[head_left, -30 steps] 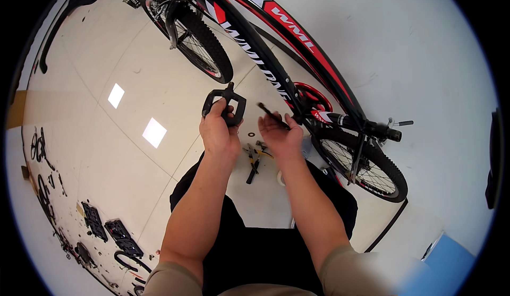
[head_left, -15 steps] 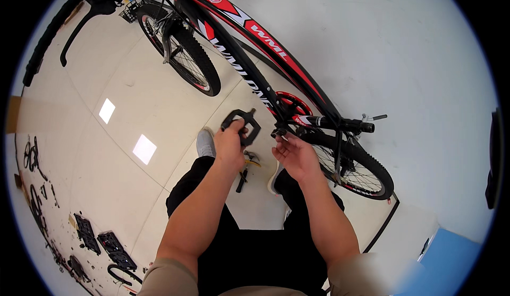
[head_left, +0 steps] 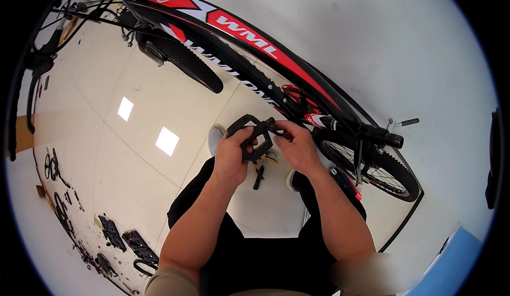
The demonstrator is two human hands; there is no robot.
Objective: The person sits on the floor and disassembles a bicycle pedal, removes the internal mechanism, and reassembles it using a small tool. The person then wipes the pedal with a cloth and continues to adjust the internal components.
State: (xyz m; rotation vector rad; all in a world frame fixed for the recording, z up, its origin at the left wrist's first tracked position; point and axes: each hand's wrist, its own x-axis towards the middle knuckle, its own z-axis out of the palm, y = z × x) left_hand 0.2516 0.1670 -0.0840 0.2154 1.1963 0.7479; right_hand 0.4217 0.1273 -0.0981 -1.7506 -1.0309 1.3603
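Note:
My left hand (head_left: 232,157) is closed around a black bicycle pedal (head_left: 264,148) with an open, cage-like body. Its axle end meets the end of a dark crank arm (head_left: 271,123), or nearly so; whether the thread has entered cannot be seen. Curled fingers of my right hand (head_left: 300,150) grip that crank end and partly cover it. Just beyond both hands stands a black, red and white bicycle (head_left: 249,37), with a red chainring (head_left: 299,95) behind its frame.
A tool with yellow and black parts (head_left: 258,177) lies on the floor between my feet. Beside my right leg is a red and black object (head_left: 345,183). Open black tool cases (head_left: 139,246) and loose bicycle parts lie at lower left. The handlebar (head_left: 40,65) reaches in at upper left.
The bicycle has tilted nearer and its handlebar has swung left. My left hand has brought the pedal to the crank end, and my right fingers have closed there.

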